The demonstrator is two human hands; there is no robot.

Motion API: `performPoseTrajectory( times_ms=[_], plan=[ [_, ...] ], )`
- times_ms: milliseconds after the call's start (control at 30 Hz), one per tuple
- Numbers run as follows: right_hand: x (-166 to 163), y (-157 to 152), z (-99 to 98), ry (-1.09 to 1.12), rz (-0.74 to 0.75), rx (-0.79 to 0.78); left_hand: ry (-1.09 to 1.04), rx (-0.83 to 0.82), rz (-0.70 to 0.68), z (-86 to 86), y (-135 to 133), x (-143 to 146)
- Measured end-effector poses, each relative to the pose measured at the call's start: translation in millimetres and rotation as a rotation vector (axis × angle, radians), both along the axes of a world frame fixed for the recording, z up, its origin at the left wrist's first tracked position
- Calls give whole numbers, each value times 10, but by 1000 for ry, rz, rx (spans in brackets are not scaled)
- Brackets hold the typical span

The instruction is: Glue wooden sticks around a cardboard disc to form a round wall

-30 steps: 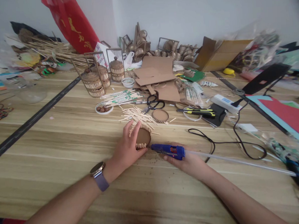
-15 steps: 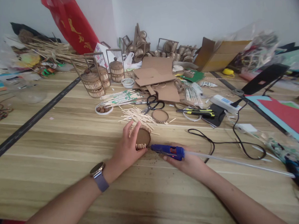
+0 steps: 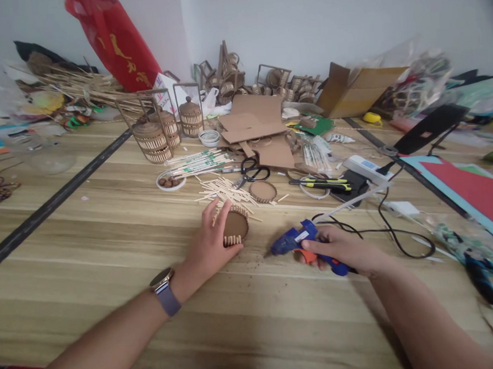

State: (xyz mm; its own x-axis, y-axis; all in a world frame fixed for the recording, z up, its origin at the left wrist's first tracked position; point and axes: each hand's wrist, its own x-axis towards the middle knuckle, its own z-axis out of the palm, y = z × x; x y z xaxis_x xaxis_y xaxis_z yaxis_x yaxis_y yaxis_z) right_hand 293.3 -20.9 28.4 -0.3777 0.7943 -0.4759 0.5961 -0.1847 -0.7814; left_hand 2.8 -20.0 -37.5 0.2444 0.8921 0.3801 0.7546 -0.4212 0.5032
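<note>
Left hand: clamped on the basket, fingers curled over its stick rim, thumb underneath, watch on the wrist.
Basket: a brown card disc ringed with short sticks, tipped on its side with the disc facing right, resting on the table about midway between near and far edges.
Right hand: fist closed round the glue gun's handle, a finger across the orange trigger.
Glue gun: blue, low over the table to the right of the basket, nozzle aimed left at it and clearly apart from it; a pale glue stick juts from its back, up and to the right.
Behind the basket: a loose heap of sticks, then scissors and a second disc.
Right side: a black cable loops past the right hand; a yellow-and-black knife lies beyond it.
Far edge: cardboard sheets and finished baskets.
</note>
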Motion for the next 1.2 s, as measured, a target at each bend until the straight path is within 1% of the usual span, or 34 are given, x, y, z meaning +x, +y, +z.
performPoseTrajectory(
  times_ms=[33, 67, 133, 200, 233, 267, 300, 333, 400, 433, 500, 600, 767, 833, 933, 1000, 1067, 1133, 1200],
  plan=[
    [71, 21, 23, -50, 25, 6, -4, -5, -5, -3, 1, -5],
    [131, 42, 42, -133, 49, 46, -9, -11, -12, -6, 2, -10],
    [196, 80, 81, -393, 62, 191, -20, -20, -23, -8, 2, -16],
    [157, 111, 128, -693, -16, 378, -26, -23, -28, -5, -2, -18],
    [92, 123, 152, -808, -67, 468, -26, -22, -27, -1, -5, -17],
    [-2, 135, 174, -877, -107, 561, -26, -20, -26, 3, -9, -15],
    [-121, 148, 189, -878, -98, 645, -25, -16, -25, 8, -13, -14],
    [-258, 165, 194, -815, -26, 692, -25, -11, -23, 12, -17, -14],
    [-549, 215, 170, -725, 126, 708, -28, -1, -13, 17, -23, -20],
    [-685, 250, 141, -722, 181, 721, -30, 6, -5, 17, -24, -25],
    [-906, 331, 62, -801, 276, 755, -36, 22, 10, 13, -23, -40],
    [-1086, 438, -54, -823, 320, 770, -40, 50, 15, 1, -15, -62],
    [-1114, 505, -141, -827, 332, 765, -38, 42, 10, -13, -7, -70],
    [-1068, 508, -123, -817, 329, 747, -43, 34, 9, -14, -6, -70],
    [-966, 472, -23, -775, 331, 734, -51, 29, 3, -17, -5, -72],
    [-906, 408, 68, -679, 319, 720, -48, 18, -5, -20, -3, -74],
    [-880, 318, 139, -483, 280, 659, -43, 3, -20, -21, -2, -73],
    [-895, 223, 164, -286, 246, 593, -42, -9, -41, -18, -1, -69],
    [-940, 149, 144, -188, 229, 572, -39, -19, -62, -11, -2, -64]
  ],
)
